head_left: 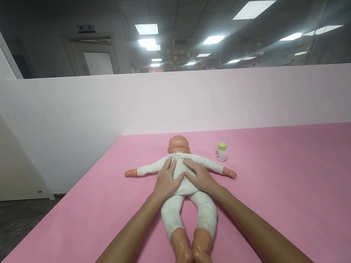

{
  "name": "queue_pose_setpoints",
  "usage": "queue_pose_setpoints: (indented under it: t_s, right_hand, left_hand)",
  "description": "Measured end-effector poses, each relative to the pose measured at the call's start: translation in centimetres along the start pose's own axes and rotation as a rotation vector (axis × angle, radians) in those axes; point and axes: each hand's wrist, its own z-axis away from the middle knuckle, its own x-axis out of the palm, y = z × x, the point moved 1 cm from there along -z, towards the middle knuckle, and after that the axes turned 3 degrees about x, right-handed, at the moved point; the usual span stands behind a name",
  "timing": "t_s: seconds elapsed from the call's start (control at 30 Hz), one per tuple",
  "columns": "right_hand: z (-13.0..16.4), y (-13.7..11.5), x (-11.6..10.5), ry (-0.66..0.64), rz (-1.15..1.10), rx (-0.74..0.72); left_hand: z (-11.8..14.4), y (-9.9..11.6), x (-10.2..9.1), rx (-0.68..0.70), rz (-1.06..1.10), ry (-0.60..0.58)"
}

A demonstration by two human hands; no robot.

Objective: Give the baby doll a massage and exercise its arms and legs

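2 hands flat on a doll lying on a pink desk.

The desk (308,199) fills the room's near side, draped in pink up to a white wall. On it the doll (185,192) lies on its back, arms spread, feet toward the person, in a white suit. Its cloth body looks soft and light, the head and feet hard and smooth; the torso seems the safest hold. The left hand (169,178) and right hand (199,176) rest open, palms down, on its chest, fingertips nearly meeting, gripping nothing. A small green-capped bottle (221,152) stands just beside the doll's arm.
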Motion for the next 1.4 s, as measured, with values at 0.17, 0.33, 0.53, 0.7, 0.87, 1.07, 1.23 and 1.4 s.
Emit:
queue_pose_setpoints:
  t_s: [0.17, 0.33, 0.53, 0.7, 0.87, 1.07, 1.23, 1.4]
  right_hand:
    - [-0.2, 0.0, -0.3, 0.006, 0.010, 0.027]
    - [-0.4, 0.2, -0.2, 0.090, 0.060, -0.015]
    - [0.2, -0.2, -0.1, 0.027, 0.027, 0.028]
    - [0.2, -0.2, -0.1, -0.004, 0.012, 0.054]
    - [-0.3, 0.1, -0.1, 0.098, 0.050, 0.025]
    - [-0.2, 0.6, 0.5, 0.098, 0.043, -0.030]
    - [0.0, 0.6, 0.4, 0.005, 0.014, 0.006]
    - [-0.2, 0.3, -0.1, 0.079, 0.062, 0.034]
  left_hand:
    - [0.0, 0.3, -0.4, -0.017, 0.036, 0.034]
    - [0.0, 1.0, -0.7, 0.046, -0.029, 0.121]
    - [0.1, 0.5, -0.1, 0.030, -0.012, 0.084]
    - [0.1, 0.5, -0.4, 0.014, 0.009, 0.031]
    - [0.1, 1.2, -1.0, 0.001, -0.056, 0.120]
    - [0.2, 1.3, -0.7, 0.010, -0.042, 0.098]
    - [0.3, 0.9, -0.4, 0.005, -0.045, 0.026]
    - [0.3, 1.6, -1.1, 0.008, -0.070, 0.077]
